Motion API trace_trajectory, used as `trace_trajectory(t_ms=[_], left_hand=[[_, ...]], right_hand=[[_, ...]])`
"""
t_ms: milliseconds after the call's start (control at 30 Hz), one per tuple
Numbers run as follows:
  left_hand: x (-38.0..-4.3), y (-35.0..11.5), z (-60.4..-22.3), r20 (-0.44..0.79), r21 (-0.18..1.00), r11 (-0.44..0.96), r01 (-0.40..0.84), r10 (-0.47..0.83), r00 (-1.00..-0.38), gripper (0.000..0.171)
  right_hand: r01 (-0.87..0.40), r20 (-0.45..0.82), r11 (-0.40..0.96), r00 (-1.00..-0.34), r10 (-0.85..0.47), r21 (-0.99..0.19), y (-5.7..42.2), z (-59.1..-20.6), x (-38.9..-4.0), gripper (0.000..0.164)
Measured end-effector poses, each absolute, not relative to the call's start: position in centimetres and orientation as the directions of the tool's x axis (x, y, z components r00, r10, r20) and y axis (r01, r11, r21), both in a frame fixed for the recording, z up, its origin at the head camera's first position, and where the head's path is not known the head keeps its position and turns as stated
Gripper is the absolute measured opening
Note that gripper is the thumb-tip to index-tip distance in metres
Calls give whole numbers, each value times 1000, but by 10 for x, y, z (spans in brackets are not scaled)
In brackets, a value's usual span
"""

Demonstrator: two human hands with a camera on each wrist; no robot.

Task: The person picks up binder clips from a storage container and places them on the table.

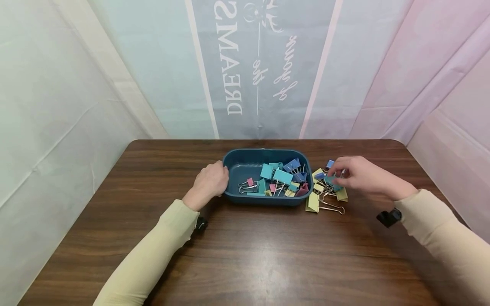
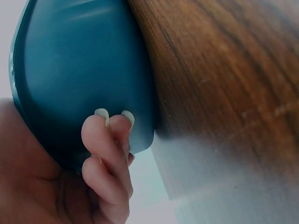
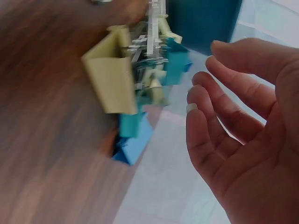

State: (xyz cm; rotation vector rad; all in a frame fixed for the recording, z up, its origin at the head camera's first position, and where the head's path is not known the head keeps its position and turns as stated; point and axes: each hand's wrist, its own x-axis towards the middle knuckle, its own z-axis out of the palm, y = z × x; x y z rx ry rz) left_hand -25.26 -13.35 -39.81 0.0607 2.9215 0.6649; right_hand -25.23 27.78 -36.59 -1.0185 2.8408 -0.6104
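Note:
A dark teal plastic bin (image 1: 245, 168) stands on the table with binder clips (image 1: 283, 177) inside, mostly in its middle and right part. My left hand (image 1: 212, 180) holds the bin's left end at the rim; in the left wrist view the fingers (image 2: 100, 133) curl against its outer wall. Right of the bin lies a loose pile of yellow, teal and blue binder clips (image 1: 313, 202). Over that pile hovers my right hand (image 1: 357, 174), fingers loosely bent. Nothing shows between its fingers (image 3: 198, 135) in the right wrist view, where the clips look blurred.
The bin and pile sit toward the far side of a brown wood-grain table (image 1: 252, 255). Behind it hangs a printed cloth (image 1: 260, 63) with lettering. More pale cloth (image 1: 57, 85) hangs at the sides.

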Motion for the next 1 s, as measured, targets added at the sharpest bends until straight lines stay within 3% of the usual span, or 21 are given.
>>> trace_trajectory(t_ms=[567, 867, 1000], left_hand=[[-254, -133, -398, -129, 429, 903, 14, 77, -989, 38], [-254, -133, -398, -138, 432, 902, 3, 69, -988, 38], [-254, -134, -399, -149, 445, 896, -6, 67, -987, 38]], right_hand=[[-611, 94, 607, -740, -666, -509, 175, -323, -307, 12], [-697, 205, 503, -667, -716, -512, 112, -343, -325, 13], [-695, 169, 485, -647, -743, -530, 91, -356, -324, 13]])
